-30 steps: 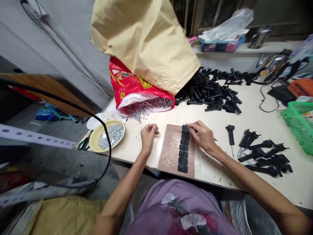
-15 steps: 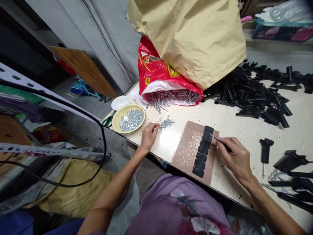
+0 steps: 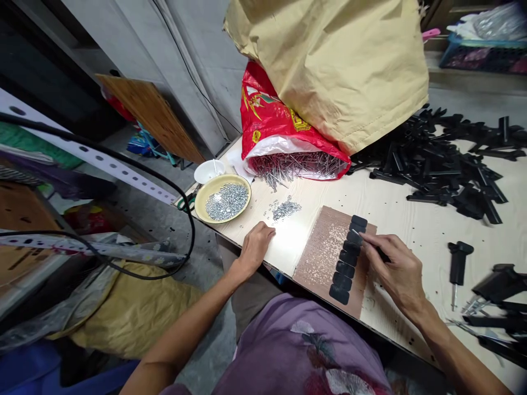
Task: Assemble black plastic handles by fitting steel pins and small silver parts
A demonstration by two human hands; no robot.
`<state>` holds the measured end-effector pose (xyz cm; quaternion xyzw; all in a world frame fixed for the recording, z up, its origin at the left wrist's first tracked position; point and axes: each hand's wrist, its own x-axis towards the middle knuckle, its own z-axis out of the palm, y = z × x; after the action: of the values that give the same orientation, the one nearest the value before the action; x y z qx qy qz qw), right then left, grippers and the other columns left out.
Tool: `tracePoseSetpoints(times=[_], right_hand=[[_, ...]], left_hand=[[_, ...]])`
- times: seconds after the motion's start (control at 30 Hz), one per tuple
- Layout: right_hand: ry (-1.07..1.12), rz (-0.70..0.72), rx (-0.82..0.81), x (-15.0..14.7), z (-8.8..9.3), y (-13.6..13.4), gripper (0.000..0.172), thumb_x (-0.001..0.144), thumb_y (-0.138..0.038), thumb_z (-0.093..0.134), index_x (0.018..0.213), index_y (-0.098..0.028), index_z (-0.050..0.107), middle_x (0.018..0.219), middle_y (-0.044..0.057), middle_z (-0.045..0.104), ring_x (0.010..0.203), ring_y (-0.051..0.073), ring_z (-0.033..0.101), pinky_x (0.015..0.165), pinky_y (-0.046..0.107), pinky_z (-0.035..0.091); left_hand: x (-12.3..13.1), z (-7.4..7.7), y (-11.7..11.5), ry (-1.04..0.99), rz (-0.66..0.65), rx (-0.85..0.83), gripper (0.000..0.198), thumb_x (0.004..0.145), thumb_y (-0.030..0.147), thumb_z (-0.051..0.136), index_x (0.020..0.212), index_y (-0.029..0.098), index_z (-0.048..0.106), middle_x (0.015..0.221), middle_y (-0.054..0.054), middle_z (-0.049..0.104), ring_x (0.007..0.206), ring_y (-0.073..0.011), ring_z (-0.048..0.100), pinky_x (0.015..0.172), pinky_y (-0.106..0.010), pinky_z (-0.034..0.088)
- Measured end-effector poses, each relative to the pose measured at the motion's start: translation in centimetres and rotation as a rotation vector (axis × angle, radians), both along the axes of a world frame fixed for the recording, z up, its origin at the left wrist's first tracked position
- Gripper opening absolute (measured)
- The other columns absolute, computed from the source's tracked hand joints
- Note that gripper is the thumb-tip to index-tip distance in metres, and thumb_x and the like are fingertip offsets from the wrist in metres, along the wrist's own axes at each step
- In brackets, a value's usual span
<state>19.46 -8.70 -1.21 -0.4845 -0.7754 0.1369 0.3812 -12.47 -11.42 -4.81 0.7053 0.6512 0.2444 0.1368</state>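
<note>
R hand (image 3: 395,270) pinches thin tool (image 3: 356,233) at black pads (image 3: 345,269) — prob. positioning step; next needs steady tip. L hand (image 3: 256,245), near-left of metal bits (image 3: 287,209) — fingertips pressed tog.

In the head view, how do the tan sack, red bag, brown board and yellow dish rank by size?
1. Tan sack.
2. Red bag and brown board: too alike to rank.
3. Yellow dish.
</note>
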Motion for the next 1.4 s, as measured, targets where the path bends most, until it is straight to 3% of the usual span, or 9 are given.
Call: tracePoseSetpoints(times=[0.07, 0.13, 0.27, 0.33, 0.43, 0.67, 1.13, 1.4], right_hand=[[0.015, 0.023, -0.018, -0.5, 0.2, -0.1, 0.024, 0.088, -0.021, 0.055, 0.110, -0.022, 0.065, 0.091, 0.004, 0.062, 0.081, 0.014, 0.060, 0.073, 0.029, 0.049], [0.042, 0.059, -0.042, -1.4, 0.6, -0.1, 0.024, 0.088, -0.020, 0.055, 0.110, -0.022, 0.064, 0.093, 0.004, 0.062, 0.083, 0.015, 0.060, 0.074, 0.029, 0.050], [0.087, 0.161, -0.098, -3.7, 1.6, 0.1, 0.023, 0.090, -0.020, 0.052, 0.109, -0.021, 0.064, 0.095, 0.005, 0.063, 0.085, 0.015, 0.061, 0.074, 0.030, 0.051], [0.082, 0.183, -0.097, -4.8, 2.2, 0.3, 0.023, 0.091, -0.021, 0.050, 0.109, -0.021, 0.063, 0.093, 0.005, 0.063, 0.083, 0.015, 0.061, 0.073, 0.030, 0.052], [0.036, 0.152, -0.068, -5.6, 2.8, 0.7, 0.021, 0.092, -0.021, 0.047, 0.106, -0.020, 0.064, 0.090, 0.005, 0.064, 0.080, 0.015, 0.061, 0.071, 0.029, 0.051], [-0.074, 0.062, -0.034, -4.7, 2.5, 0.8, 0.021, 0.093, -0.023, 0.047, 0.105, -0.020, 0.064, 0.088, 0.004, 0.062, 0.078, 0.014, 0.060, 0.068, 0.026, 0.049], [-0.271, -0.052, 0.011, -4.1, 2.3, 0.6, 0.024, 0.095, -0.025, 0.041, 0.099, -0.019, 0.064, 0.086, 0.006, 0.060, 0.073, 0.014, 0.057, 0.057, 0.023, 0.040], [-0.348, -0.079, 0.038, -4.3, 2.5, 0.6, 0.023, 0.095, -0.025, 0.042, 0.093, -0.020, 0.065, 0.082, 0.004, 0.061, 0.075, 0.013, 0.057, 0.059, 0.023, 0.037]], left_hand=[[0.2, 0.0, 0.1, -0.091, 0.006, 0.021, 0.018, 0.088, 0.023, 0.051, 0.089, 0.019, 0.068, 0.085, -0.006, 0.059, 0.080, -0.0176, 0.058, 0.073, -0.029, 0.045], [0.8, 0.3, 0.5, -0.309, 0.062, -0.004, 0.014, 0.084, 0.027, 0.057, 0.084, 0.019, 0.068, 0.083, -0.006, 0.061, 0.079, -0.0169, 0.058, 0.072, -0.028, 0.045], [3.9, 2.2, 1.9, -1.122, 0.224, -0.324, 0.022, 0.073, 0.034, 0.071, 0.081, 0.014, 0.068, 0.071, -0.003, 0.063, 0.058, -0.0100, 0.055, 0.054, -0.021, 0.045], [5.9, 3.3, 2.8, -1.486, 0.227, -0.487, 0.028, 0.067, 0.032, 0.076, 0.083, 0.012, 0.067, 0.071, -0.003, 0.064, 0.057, -0.0083, 0.057, 0.055, -0.020, 0.047], [8.5, 4.5, 3.7, -1.747, 0.180, -0.567, 0.027, 0.063, 0.023, 0.080, 0.082, 0.010, 0.066, 0.074, -0.004, 0.066, 0.065, -0.0094, 0.062, 0.064, -0.020, 0.052], [11.1, 4.8, 4.6, -1.810, 0.092, -0.554, 0.023, 0.064, 0.022, 0.079, 0.080, 0.010, 0.067, 0.074, -0.002, 0.066, 0.065, -0.0082, 0.062, 0.069, -0.020, 0.053], [12.1, 4.1, 4.5, -1.576, 0.106, -0.392, 0.025, 0.064, 0.028, 0.079, 0.079, 0.010, 0.068, 0.069, -0.002, 0.067, 0.062, -0.0083, 0.061, 0.065, -0.020, 0.052], [11.9, 4.2, 4.8, -1.574, 0.102, -0.438, 0.026, 0.063, 0.028, 0.080, 0.078, 0.010, 0.068, 0.065, -0.001, 0.066, 0.059, -0.0079, 0.061, 0.065, -0.020, 0.052]])
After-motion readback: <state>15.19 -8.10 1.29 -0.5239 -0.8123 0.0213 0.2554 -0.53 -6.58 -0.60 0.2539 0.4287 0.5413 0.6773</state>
